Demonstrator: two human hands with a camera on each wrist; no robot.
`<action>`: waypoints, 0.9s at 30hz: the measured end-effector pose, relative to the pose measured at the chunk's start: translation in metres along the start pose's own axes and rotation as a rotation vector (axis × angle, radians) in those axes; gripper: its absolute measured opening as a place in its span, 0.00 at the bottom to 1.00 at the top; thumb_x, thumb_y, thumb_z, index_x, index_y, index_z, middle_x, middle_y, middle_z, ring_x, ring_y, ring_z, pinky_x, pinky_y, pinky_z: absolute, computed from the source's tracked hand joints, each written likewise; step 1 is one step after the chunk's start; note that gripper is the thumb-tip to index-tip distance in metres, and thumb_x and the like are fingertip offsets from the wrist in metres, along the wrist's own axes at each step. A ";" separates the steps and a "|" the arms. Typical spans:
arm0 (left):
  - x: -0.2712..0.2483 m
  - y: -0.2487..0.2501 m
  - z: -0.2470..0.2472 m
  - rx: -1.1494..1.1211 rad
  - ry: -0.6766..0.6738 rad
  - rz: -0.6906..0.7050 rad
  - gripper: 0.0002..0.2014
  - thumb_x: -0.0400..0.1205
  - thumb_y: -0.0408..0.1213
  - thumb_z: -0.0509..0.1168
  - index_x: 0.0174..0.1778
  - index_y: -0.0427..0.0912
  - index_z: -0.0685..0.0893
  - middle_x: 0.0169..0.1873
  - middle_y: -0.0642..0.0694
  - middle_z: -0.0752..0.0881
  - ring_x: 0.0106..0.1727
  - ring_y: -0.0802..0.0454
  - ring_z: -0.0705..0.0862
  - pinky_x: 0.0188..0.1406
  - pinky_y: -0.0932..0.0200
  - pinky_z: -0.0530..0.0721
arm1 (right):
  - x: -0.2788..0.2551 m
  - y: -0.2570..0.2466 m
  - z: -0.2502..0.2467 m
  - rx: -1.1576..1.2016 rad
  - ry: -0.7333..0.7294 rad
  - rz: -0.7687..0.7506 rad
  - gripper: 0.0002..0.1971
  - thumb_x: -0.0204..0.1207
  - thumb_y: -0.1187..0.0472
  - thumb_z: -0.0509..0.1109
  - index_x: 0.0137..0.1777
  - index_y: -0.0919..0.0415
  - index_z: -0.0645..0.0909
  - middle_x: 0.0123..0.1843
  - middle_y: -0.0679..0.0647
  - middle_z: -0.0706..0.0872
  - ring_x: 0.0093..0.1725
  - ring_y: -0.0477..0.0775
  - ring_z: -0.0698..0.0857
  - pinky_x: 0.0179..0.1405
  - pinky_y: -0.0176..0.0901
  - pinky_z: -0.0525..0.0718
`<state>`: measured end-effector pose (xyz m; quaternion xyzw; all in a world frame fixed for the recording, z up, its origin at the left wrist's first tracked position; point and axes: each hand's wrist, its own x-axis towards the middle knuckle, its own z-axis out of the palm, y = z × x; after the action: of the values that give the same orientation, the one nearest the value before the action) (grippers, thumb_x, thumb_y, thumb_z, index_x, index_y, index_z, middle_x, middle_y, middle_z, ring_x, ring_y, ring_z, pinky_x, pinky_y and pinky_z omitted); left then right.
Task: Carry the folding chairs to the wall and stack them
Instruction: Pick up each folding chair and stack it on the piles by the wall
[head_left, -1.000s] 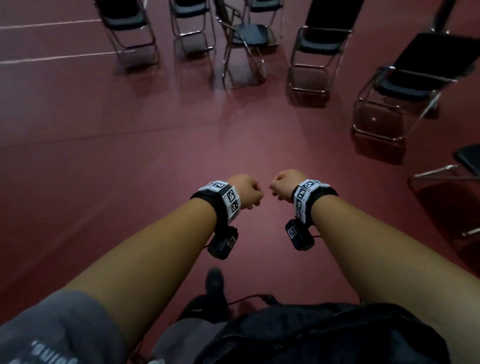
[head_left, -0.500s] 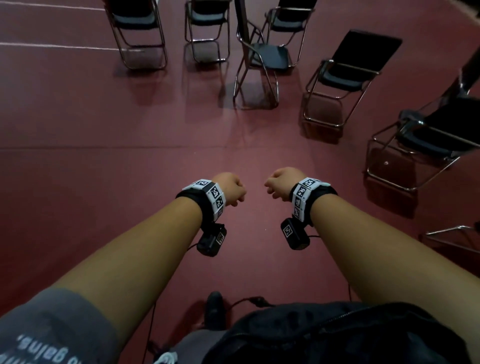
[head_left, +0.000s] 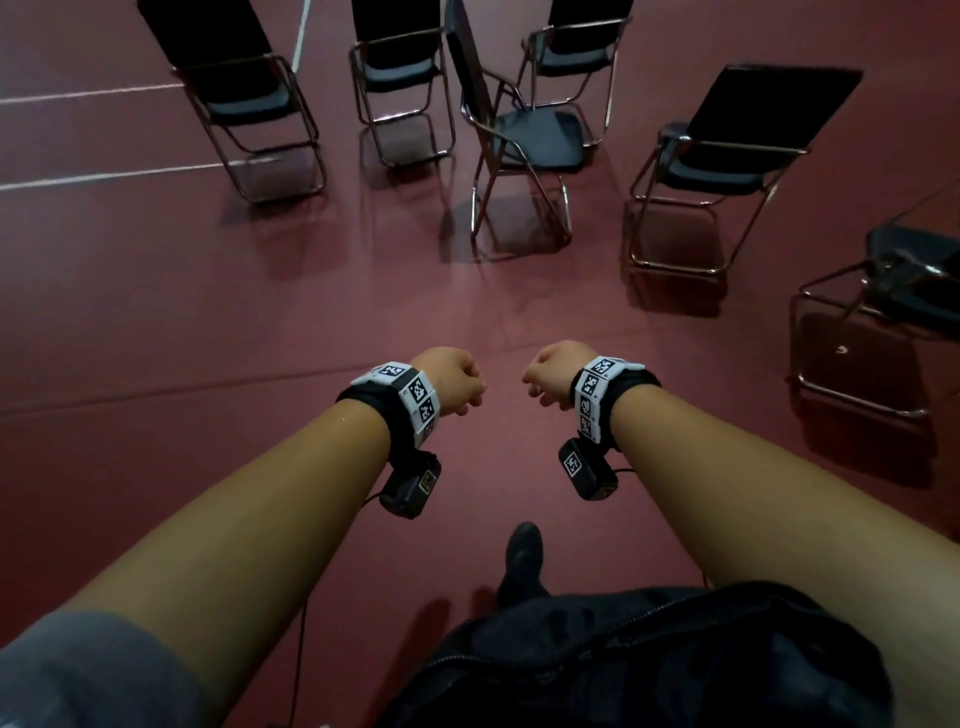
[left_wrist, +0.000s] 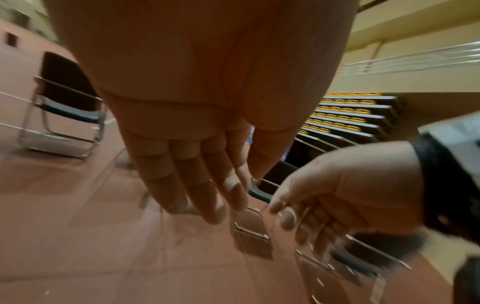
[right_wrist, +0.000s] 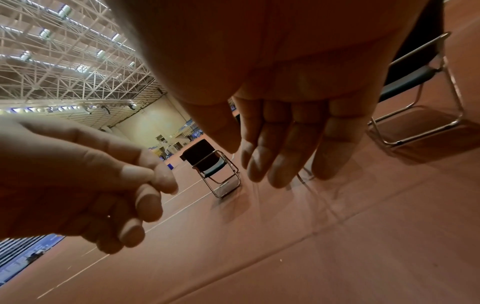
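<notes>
Both of your hands are held out in front of you over the red floor (head_left: 218, 322), near each other but not touching, and neither holds anything. Your left hand (head_left: 451, 380) looks balled from the head view, yet its own wrist view shows the fingers (left_wrist: 182, 181) reaching out loose and only gently bent. Your right hand (head_left: 551, 373) is the same: fingers (right_wrist: 280, 148) relaxed and lightly curved, close together, gripping nothing.

Take the side-on chair (head_left: 511, 140) as your landmark; it stands unfolded well beyond your hands, its backrest edge toward you. Behind it and just to its right is another open chair (head_left: 576, 52). To its left stand two more, a near one (head_left: 400, 78) and a far-left one (head_left: 234, 88) by the white floor lines (head_left: 104, 179). To its right is an angled chair (head_left: 737, 140), and further right, at the frame edge, one more (head_left: 904, 291). All stand open on the floor, well apart from your hands
</notes>
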<state>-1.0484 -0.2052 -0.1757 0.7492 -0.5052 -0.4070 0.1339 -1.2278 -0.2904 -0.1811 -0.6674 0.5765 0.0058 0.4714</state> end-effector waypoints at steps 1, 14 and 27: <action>0.025 0.007 -0.017 0.002 0.023 -0.011 0.07 0.85 0.35 0.67 0.47 0.39 0.90 0.41 0.49 0.95 0.35 0.52 0.91 0.28 0.66 0.77 | 0.027 -0.012 -0.012 0.004 -0.010 -0.006 0.08 0.83 0.63 0.70 0.47 0.64 0.89 0.45 0.57 0.95 0.43 0.57 0.95 0.27 0.38 0.80; 0.253 0.045 -0.171 -0.160 0.122 -0.094 0.06 0.85 0.35 0.67 0.44 0.42 0.88 0.36 0.50 0.94 0.32 0.52 0.91 0.38 0.55 0.84 | 0.260 -0.181 -0.142 -0.033 -0.102 -0.067 0.09 0.86 0.65 0.68 0.57 0.68 0.88 0.43 0.57 0.92 0.33 0.52 0.89 0.19 0.32 0.78; 0.534 0.065 -0.325 -0.188 0.048 -0.049 0.07 0.83 0.35 0.67 0.45 0.41 0.90 0.40 0.45 0.95 0.35 0.49 0.92 0.27 0.65 0.78 | 0.504 -0.311 -0.221 -0.164 0.025 0.019 0.11 0.82 0.60 0.68 0.49 0.62 0.91 0.44 0.56 0.96 0.44 0.60 0.95 0.41 0.47 0.93</action>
<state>-0.7637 -0.7650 -0.1835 0.7550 -0.4430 -0.4375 0.2058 -0.9357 -0.8500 -0.1428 -0.6983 0.5863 0.0492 0.4076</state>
